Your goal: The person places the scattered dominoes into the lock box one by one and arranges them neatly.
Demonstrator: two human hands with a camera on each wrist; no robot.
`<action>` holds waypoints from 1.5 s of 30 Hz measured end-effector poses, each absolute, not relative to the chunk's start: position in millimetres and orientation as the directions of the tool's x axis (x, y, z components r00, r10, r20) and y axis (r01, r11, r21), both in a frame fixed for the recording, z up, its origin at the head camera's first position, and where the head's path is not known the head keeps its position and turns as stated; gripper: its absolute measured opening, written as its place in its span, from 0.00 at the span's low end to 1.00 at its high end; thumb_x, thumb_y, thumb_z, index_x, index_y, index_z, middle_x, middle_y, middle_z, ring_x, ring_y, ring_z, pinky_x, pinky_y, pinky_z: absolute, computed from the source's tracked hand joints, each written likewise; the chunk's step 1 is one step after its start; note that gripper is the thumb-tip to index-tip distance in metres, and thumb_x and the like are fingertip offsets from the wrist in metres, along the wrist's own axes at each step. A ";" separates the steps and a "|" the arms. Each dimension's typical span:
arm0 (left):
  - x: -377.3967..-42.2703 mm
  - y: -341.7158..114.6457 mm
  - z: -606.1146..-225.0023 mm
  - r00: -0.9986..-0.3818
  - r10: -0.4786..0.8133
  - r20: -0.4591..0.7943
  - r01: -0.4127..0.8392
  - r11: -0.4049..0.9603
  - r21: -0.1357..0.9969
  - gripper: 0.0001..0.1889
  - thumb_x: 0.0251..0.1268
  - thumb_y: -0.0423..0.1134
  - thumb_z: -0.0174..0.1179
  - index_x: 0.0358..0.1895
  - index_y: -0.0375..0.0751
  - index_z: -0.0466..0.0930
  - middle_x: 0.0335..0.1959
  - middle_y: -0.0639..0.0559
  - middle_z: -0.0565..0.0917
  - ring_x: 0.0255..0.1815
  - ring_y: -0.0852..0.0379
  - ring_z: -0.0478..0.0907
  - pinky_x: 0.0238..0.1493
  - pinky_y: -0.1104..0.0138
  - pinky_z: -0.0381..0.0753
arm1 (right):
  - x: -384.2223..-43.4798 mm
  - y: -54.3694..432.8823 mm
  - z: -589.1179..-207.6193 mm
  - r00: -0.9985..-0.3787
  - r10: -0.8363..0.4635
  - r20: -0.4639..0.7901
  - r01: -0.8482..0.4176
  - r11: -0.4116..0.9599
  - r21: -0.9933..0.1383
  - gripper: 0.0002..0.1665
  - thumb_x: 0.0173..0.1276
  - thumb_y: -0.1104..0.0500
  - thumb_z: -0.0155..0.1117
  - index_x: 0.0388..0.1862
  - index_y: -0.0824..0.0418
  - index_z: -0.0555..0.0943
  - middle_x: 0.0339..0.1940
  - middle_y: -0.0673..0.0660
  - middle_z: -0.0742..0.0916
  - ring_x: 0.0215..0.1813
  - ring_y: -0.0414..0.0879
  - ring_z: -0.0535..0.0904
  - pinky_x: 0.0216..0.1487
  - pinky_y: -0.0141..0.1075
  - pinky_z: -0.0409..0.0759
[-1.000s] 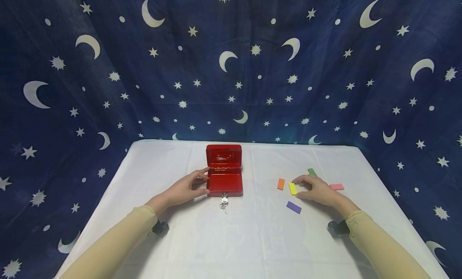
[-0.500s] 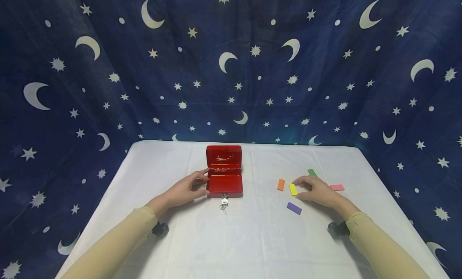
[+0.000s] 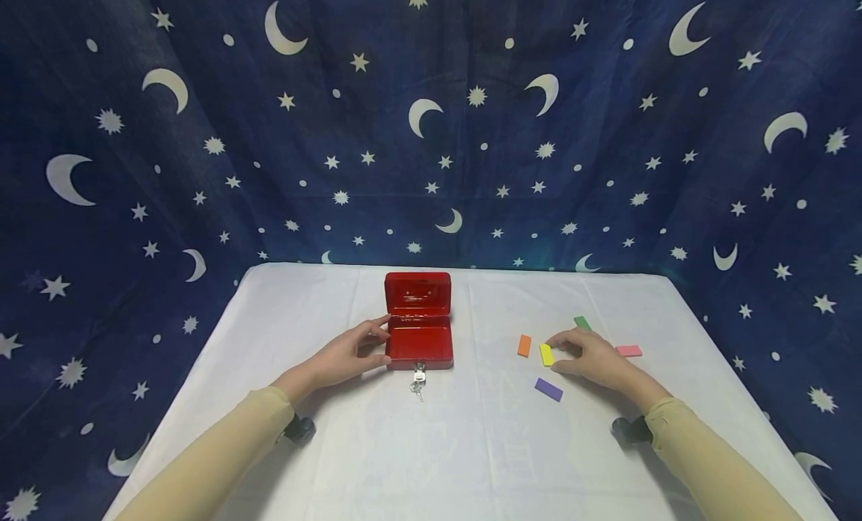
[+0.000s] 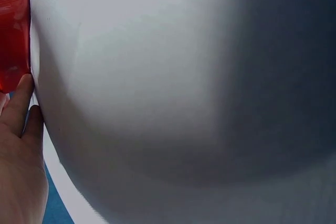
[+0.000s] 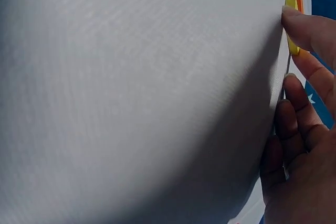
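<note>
A small red metal cash box stands with its lid raised. My left hand rests against the box's left side, its thumb near the front corner and its fingers further back. The same side contact shows in the left wrist view, where the hand touches the red wall. On the right, my right hand pinches a flat yellow block on the cloth. Thumb and index finger meet opposite ends of the yellow block in the right wrist view.
A padlock with keys hangs at the box's front. Around the right hand lie an orange block, a purple block, a green block and a pink block. A starry curtain backs the white-covered table.
</note>
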State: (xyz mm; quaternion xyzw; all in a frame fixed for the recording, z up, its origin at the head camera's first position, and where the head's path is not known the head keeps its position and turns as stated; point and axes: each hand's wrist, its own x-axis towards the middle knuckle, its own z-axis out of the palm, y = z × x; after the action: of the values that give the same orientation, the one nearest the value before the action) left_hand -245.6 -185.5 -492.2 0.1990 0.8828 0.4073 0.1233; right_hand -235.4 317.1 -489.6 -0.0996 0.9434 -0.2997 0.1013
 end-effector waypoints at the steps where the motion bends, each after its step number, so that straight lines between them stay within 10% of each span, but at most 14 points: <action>1: -245.7 -185.6 -492.4 -0.890 0.453 -0.056 0.251 0.587 0.769 0.22 0.62 0.54 0.72 0.55 0.60 0.75 0.78 0.69 0.62 0.73 0.56 0.69 0.73 0.41 0.63 | -235.7 316.8 -489.6 -0.960 -0.247 -0.132 -0.125 0.800 -0.586 0.29 0.60 0.52 0.79 0.60 0.55 0.83 0.59 0.58 0.84 0.62 0.58 0.77 0.66 0.59 0.74; 17: -243.3 -188.8 -493.5 -0.895 0.442 -0.062 0.238 0.590 0.772 0.24 0.61 0.57 0.72 0.56 0.59 0.74 0.79 0.67 0.62 0.73 0.55 0.70 0.72 0.39 0.63 | -237.9 288.2 -463.8 -0.945 -0.327 -0.010 -0.250 0.741 -0.624 0.27 0.61 0.54 0.79 0.58 0.56 0.83 0.43 0.52 0.82 0.45 0.48 0.74 0.40 0.40 0.77; 45: -247.7 -185.5 -494.3 -0.888 0.455 -0.060 0.249 0.587 0.770 0.24 0.61 0.54 0.73 0.56 0.60 0.73 0.79 0.66 0.62 0.73 0.55 0.71 0.73 0.41 0.63 | -251.7 155.8 -434.5 -0.903 -0.430 0.013 -0.351 0.719 -0.600 0.24 0.58 0.52 0.79 0.54 0.48 0.84 0.41 0.50 0.84 0.47 0.47 0.76 0.45 0.40 0.78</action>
State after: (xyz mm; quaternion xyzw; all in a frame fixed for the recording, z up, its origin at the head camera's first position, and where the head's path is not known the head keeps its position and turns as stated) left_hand -247.7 -185.5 -494.3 0.1996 0.8818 0.4081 0.1263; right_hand -251.7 155.8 -434.5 -0.2110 0.9249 -0.3099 0.0637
